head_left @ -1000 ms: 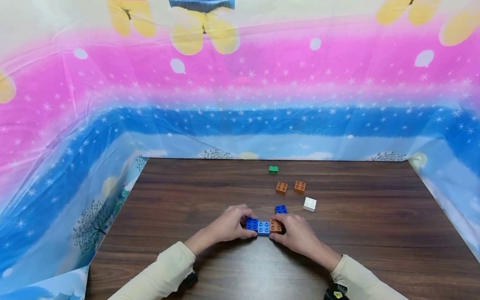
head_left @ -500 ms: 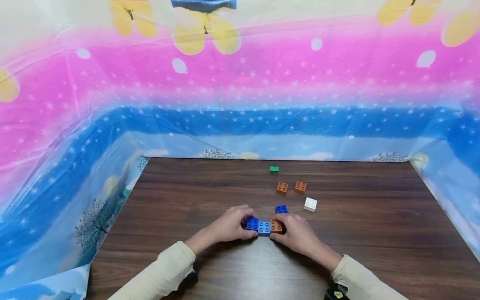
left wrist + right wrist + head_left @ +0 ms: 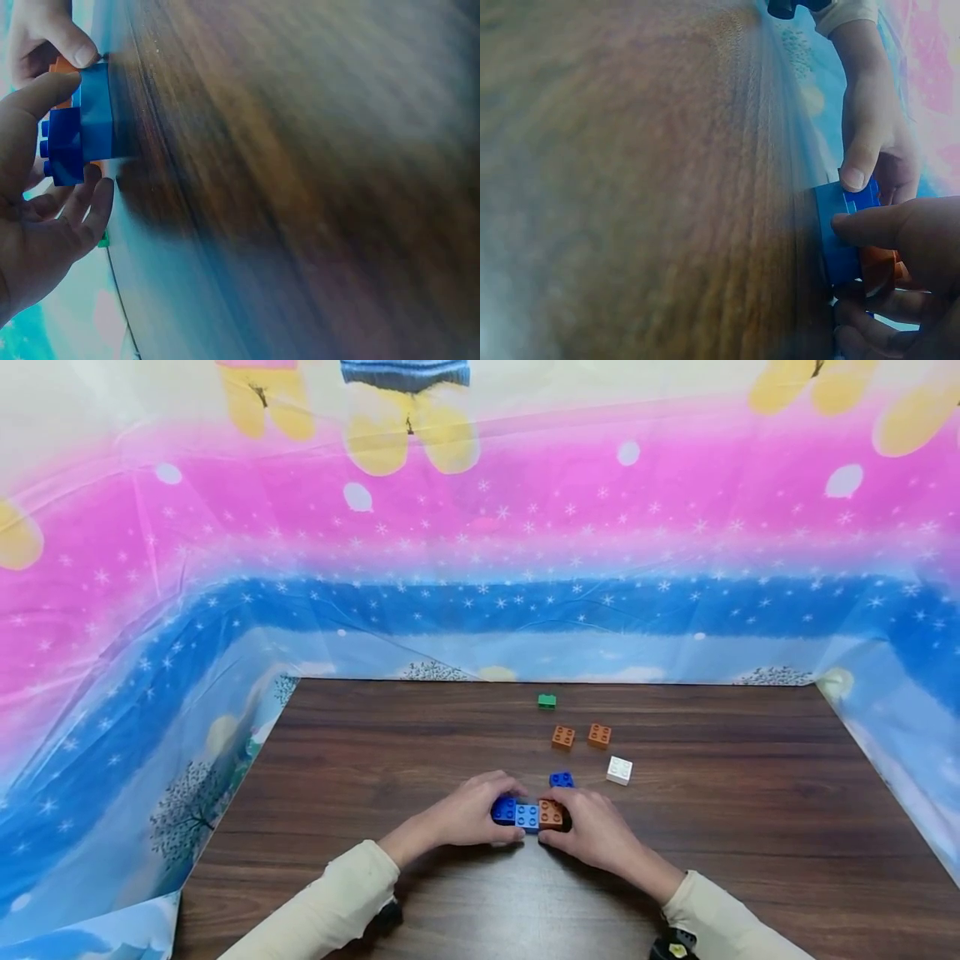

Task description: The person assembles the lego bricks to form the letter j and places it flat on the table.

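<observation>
Between both hands, low over the dark table, is a row of joined toy building bricks. A dark blue brick [image 3: 503, 811] and an orange brick [image 3: 551, 812] sit at opposite ends of a light blue brick [image 3: 527, 817], which lies lower, as the left wrist view shows. My left hand [image 3: 474, 811] holds the dark blue end, its thumb reaching along the light blue brick's near side and its fingers behind. With thumb in front and fingers at the back, my right hand [image 3: 592, 828] grips the orange end. The right fingers partly hide another dark blue brick [image 3: 561, 780] just behind.
Farther back lie two orange bricks [image 3: 563, 737], a white brick [image 3: 619, 770] and a small green brick [image 3: 547, 702]. A patterned cloth [image 3: 480, 602] stands around the table's back and sides.
My left thumb has slid right, from the dark blue brick to the light blue one, and the left index finger has stretched forward. The right hand stays put on the orange end.
</observation>
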Available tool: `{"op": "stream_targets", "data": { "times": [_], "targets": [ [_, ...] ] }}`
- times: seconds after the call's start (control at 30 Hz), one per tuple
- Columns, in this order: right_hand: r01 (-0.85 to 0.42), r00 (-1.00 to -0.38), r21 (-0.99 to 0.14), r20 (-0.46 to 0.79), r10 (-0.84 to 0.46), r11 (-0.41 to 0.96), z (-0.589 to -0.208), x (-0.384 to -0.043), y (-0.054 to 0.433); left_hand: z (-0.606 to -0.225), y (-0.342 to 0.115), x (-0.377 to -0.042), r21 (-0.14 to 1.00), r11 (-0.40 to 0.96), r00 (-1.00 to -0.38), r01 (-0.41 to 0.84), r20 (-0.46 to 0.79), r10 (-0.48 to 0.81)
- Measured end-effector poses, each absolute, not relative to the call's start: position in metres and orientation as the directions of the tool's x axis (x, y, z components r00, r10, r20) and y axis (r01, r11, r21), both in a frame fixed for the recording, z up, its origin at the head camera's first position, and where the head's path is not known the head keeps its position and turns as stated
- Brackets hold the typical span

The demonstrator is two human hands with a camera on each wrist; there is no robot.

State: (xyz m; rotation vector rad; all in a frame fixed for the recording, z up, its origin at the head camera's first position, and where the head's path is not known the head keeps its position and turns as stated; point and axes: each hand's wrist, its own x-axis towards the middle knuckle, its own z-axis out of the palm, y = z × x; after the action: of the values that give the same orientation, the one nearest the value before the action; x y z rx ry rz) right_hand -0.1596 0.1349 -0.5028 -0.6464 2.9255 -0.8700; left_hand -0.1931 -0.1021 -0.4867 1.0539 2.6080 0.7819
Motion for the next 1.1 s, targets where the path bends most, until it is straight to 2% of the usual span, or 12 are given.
{"op": "stream_targets", "data": {
  "times": [0.27,0.67,1.1],
  "targets": [
    [-0.359,-0.925,-0.518,0.090,-0.368,0.776,-0.492,-0.149,0.145,-0.488,-0.097,-0.195,0.546,0.615,-0.723,0.569,-0.024,0.691],
    [-0.332,-0.938,-0.505,0.088,-0.336,0.796,-0.480,-0.140,0.171,-0.487,-0.081,-0.196,0.532,0.597,-0.697,0.600,-0.018,0.716],
    [-0.298,-0.953,-0.535,0.117,-0.280,0.790,-0.477,-0.152,0.198,-0.494,-0.071,-0.197,0.514,0.575,-0.680,0.637,0.022,0.733]
  ]
}}
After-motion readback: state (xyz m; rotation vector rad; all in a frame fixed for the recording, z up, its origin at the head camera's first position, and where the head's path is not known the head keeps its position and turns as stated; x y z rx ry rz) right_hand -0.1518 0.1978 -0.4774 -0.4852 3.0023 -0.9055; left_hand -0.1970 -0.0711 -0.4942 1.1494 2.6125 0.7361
